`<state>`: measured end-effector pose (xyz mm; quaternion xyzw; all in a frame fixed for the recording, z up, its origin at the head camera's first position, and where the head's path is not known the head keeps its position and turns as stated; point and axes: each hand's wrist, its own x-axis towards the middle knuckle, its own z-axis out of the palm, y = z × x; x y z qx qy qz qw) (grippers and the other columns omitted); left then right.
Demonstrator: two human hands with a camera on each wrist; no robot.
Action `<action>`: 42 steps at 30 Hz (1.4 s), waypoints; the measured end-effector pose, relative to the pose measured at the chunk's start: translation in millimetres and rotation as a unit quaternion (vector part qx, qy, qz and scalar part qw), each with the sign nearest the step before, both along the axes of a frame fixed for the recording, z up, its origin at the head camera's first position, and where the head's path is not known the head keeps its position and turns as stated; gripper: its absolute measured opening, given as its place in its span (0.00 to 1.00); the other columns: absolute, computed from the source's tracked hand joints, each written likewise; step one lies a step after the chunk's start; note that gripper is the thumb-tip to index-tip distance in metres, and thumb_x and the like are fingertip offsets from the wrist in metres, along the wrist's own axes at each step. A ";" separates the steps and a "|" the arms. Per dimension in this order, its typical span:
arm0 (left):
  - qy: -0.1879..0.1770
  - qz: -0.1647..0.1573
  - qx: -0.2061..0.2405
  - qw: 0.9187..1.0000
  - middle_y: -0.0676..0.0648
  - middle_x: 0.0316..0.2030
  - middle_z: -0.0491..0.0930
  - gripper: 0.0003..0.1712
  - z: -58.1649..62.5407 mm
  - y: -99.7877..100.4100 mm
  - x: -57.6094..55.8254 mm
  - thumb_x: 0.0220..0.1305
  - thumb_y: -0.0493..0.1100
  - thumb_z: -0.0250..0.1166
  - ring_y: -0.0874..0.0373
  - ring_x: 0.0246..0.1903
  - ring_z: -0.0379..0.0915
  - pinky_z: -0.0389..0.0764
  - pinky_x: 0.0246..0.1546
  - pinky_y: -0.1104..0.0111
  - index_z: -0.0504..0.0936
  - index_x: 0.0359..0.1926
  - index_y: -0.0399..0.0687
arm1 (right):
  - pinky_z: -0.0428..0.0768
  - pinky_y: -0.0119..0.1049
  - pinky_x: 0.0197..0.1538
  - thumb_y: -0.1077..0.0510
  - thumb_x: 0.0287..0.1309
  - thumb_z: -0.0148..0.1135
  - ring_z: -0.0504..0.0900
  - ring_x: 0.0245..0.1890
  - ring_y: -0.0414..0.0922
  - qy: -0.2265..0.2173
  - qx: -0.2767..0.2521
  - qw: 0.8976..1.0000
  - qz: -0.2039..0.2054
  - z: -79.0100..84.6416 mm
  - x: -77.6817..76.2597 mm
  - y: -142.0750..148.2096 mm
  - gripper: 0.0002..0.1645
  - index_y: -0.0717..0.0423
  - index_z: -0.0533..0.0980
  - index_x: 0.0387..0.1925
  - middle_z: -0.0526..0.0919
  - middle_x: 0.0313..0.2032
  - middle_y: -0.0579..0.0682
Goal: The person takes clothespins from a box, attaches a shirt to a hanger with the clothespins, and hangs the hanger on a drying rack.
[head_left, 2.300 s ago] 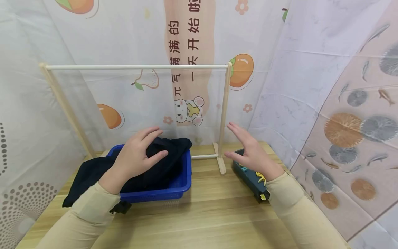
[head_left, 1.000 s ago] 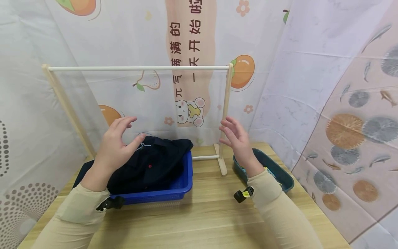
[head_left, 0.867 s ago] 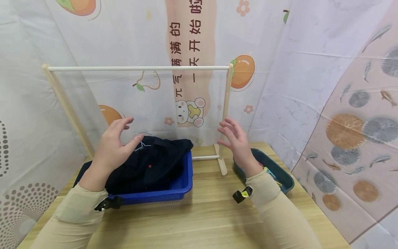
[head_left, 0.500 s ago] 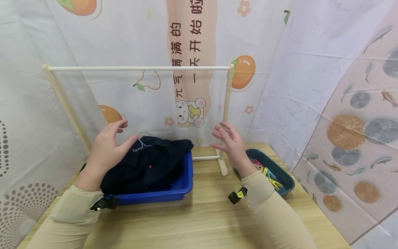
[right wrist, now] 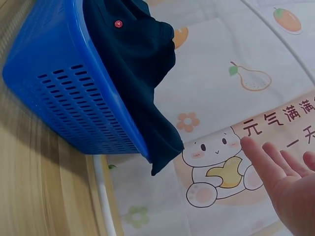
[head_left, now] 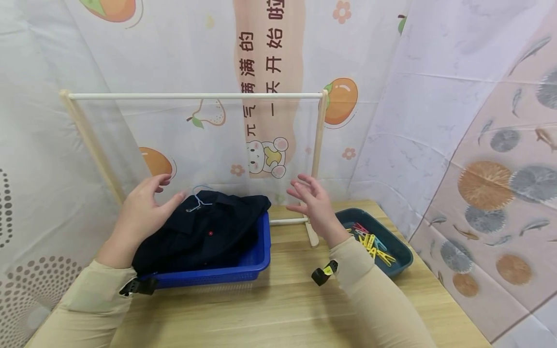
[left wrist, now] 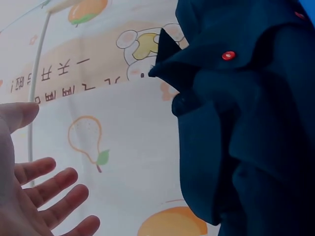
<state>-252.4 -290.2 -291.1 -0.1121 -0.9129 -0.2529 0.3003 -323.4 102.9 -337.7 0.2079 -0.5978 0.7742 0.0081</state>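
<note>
My left hand point(head_left: 145, 208) hovers over on the left, fingers spread and a bit bent, thumb well apart from them; the left wrist cam shows it off the cloth. Right beside it there's a dark navy fabric garment point(head_left: 187, 244) with 1 small red dot point(head_left: 211, 233), heaped in a blue plastic basket with slotted sides point(head_left: 262, 251). A thin pale blue hanger with a curved hook point(head_left: 200, 203) sits on the heap. Behind it stands a pale wooden rack with 1 white top bar point(head_left: 196, 96). Next along, my right hand point(head_left: 314, 205) is up in front of the rack, fingers also spread and slightly bent. Far right, partly behind my beige sleeve point(head_left: 378, 299), a dark green plastic tray point(head_left: 395, 241) holds yellow, pink and blue plastic clips point(head_left: 369, 239).
</note>
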 end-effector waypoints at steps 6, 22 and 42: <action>-0.015 0.006 -0.014 1.000 0.34 0.57 0.76 0.36 -6.2 -6.5 -0.5 0.70 0.58 0.64 0.35 0.53 0.73 0.71 0.49 0.39 0.72 0.66 0.36 | 0.82 0.55 0.52 0.52 0.76 0.56 0.69 0.68 0.63 -0.018 -0.004 1.000 0.013 -4.1 -1.6 -4.6 0.33 0.60 0.58 0.74 0.68 0.69 0.62; -0.087 0.038 -0.055 0.994 0.32 0.61 0.74 0.42 -15.6 -23.0 1.7 0.70 0.66 0.60 0.34 0.55 0.74 0.72 0.50 0.38 0.69 0.69 0.37 | 0.75 0.63 0.57 0.50 0.74 0.59 0.69 0.69 0.62 -0.062 0.013 0.998 0.030 -13.2 -5.3 -17.9 0.33 0.57 0.62 0.72 0.69 0.69 0.60; -0.156 0.048 -0.096 0.982 0.27 0.60 0.74 0.45 -31.6 -43.7 2.3 0.71 0.67 0.59 0.32 0.54 0.74 0.71 0.49 0.35 0.67 0.69 0.33 | 0.83 0.51 0.52 0.49 0.73 0.60 0.70 0.68 0.61 -0.073 0.059 0.994 0.056 -20.2 -1.4 -40.7 0.34 0.58 0.62 0.72 0.66 0.70 0.63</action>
